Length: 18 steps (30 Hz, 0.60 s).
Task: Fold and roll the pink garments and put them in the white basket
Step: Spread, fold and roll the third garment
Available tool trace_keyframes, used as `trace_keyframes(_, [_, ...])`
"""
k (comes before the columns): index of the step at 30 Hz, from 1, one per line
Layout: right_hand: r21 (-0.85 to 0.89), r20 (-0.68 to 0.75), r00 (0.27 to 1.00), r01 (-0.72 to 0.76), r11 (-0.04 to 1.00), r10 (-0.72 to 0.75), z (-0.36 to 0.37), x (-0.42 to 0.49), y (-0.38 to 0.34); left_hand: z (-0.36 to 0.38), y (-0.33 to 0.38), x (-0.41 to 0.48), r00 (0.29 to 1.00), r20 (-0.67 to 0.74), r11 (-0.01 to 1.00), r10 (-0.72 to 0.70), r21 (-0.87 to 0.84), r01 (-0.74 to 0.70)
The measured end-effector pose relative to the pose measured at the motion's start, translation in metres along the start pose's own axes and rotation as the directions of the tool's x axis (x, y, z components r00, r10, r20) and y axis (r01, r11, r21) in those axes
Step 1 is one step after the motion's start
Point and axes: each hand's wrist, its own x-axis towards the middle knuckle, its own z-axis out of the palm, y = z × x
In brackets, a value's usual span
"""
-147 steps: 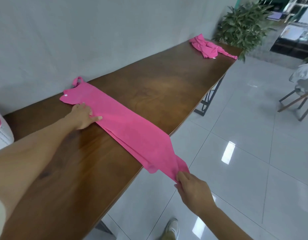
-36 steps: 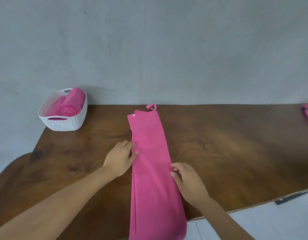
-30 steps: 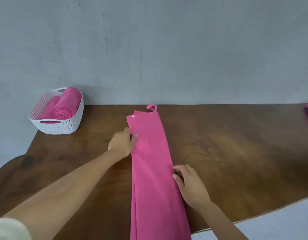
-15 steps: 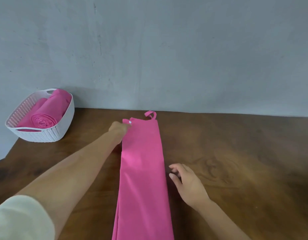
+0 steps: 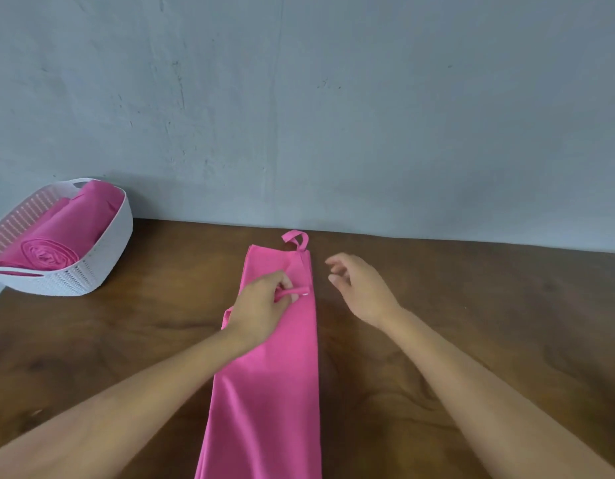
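Pink garment: long folded strip, centre of table, running near to far. Left hand pinches its far corner, folded back. Right hand relaxed, fingers apart, just right of strip. Basket far left holds rolled garments.
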Motion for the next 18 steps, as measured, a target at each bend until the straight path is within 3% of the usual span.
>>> trace_keyframes(6, [-0.211,0.339,0.938,0.148,0.966,-0.069,0.002,0.077,-0.024,-0.007,-0.003,0.0,0.998,0.06,0.994,-0.011,-0.106,0.018])
trace_keyframes(10, [-0.253,0.373,0.928,0.083,0.964,0.018,0.015,0.102,-0.029,-0.027,-0.004,0.01,0.991,0.133,0.979,-0.006,-0.202,0.033])
trace_keyframes(13, [-0.325,0.344,0.933,0.014,0.946,0.105,0.016,0.105,-0.029,-0.043,-0.014,0.023,0.985,0.167,0.925,-0.039,-0.367,0.099])
trace_keyframes(15, [-0.329,0.354,0.931,0.034,0.944,0.089,0.016,0.109,-0.024,-0.051,-0.021,0.031,0.981,0.164,0.884,-0.101,-0.437,0.164])
trace_keyframes(18, [-0.333,0.446,0.895,0.164,0.929,0.002,0.008,0.104,-0.023,-0.058,-0.027,0.041,0.984,0.089,0.898,-0.155,-0.403,0.178])
